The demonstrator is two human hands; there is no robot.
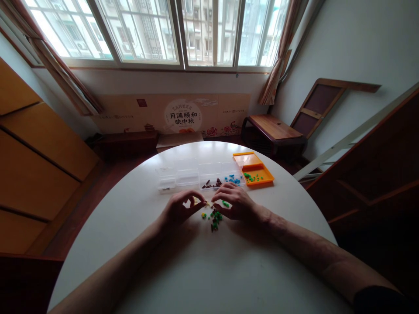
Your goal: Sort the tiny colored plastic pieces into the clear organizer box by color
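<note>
My left hand (183, 207) is over the middle of the white table (209, 270), thumb and forefinger pinched together. Facing it, my right hand (236, 201) has its fingertips drawn in close to the thumb. Tiny cream pieces (208, 203) show between the two sets of fingertips; what each hand grips is too small to make out. Just in front of them lies a loose pile of green and brown toy building bricks (216, 218), with a yellow brick (203, 215) at its left. More green bricks (225, 203) lie by my right fingers, partly hidden.
Behind the hands stands a clear compartment box (187, 178) holding brown bricks (207, 185) and blue bricks (233, 179). To its right, an orange tray (262, 178) holds small green bricks (252, 177). A wooden stool (276, 127) stands beyond the table, below the window.
</note>
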